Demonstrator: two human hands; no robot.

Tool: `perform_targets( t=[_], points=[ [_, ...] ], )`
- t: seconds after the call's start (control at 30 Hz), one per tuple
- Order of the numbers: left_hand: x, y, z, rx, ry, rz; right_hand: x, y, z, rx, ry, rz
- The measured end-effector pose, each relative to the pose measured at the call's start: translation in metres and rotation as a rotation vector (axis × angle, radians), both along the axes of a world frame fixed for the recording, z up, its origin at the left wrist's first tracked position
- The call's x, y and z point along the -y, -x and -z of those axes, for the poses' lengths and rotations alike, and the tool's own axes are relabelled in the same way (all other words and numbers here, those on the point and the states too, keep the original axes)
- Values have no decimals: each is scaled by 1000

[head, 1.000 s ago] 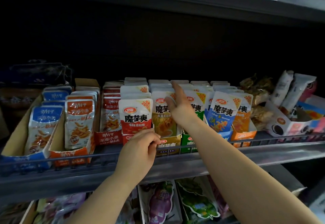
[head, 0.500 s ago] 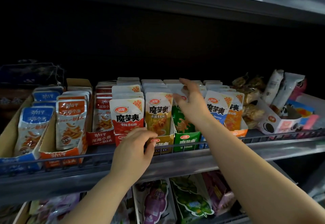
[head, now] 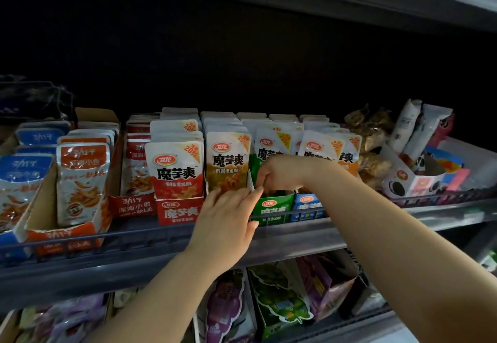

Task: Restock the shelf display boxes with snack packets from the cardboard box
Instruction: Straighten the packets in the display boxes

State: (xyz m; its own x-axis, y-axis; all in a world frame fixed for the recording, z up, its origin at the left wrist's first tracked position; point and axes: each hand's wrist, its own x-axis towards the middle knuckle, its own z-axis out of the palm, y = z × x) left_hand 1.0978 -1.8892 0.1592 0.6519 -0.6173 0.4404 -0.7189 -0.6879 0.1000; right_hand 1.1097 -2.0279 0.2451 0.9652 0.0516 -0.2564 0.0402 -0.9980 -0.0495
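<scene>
**A:** What stands at the left end of the shelf?

**B:** Blue packets stand upright, then orange packets in an orange box. Next comes the first red box, with its own row of packets. All of them face out behind the front rail.

**A:** And towards the middle?

**B:** A red packet leads the row in the second red box. A yellow packet stands just beside it on the right.

**A:** Where is the left hand?

**B:** It is in front of the yellow packet's lower edge and covers the box below. Its fingers are stretched out nearly straight and close together, pointing up and right. They grip nothing.

**A:** And the right hand?

**B:** It is just above the green box, in front of the green packet that leads that row. Its fingers are curled down and to the left, and the tips almost meet the left fingertips. I cannot tell whether they pinch the packet or only rest on it.

**A:** What is further right?

**B:** A blue box sits partly behind the right forearm, with white-topped packets standing in it. After that come brown bagged snacks and a white box holding tall wrapped tubes.

**A:** And below?

**B:** On the lower shelf a purple bag stands beside a green bag.
</scene>
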Motion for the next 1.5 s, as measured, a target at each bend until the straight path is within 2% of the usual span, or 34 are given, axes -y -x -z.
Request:
perform_targets(
  t=[0.1, 0.23, 0.57, 0.8, 0.9, 1.03, 1.07, 1.2, 1.5],
  points=[
    [8, -7, -7, -9, 33, -23, -5, -10, 7, -41, 179, 9],
    [5, -13, -6, -24, 114, 2, -10, -21, 16, -49, 271, 33],
    [2, -16, -4, -73, 126, 31, -16, -31, 22, 61, 105, 134],
    [2, -16, -4, -69, 160, 37, -7, -28, 15, 104, 90, 47],
    [2, -15, -5, -58, 178, 39, 2, -23, 12, 290, 19, 40],
    [2, -13, -7, -53, 151, 32, 10, -18, 17, 844, -120, 6],
    [2, -13, -7, -49, 159, 37, 10, -19, 18, 908, -140, 15],
    [1, -13, -4, -24, 205, 53, 7, -26, 20, 660, -93, 83],
    [2, -20, 4, 136, 202, 102, 8, -51, 17, 600, 58, 108]
  ],
)
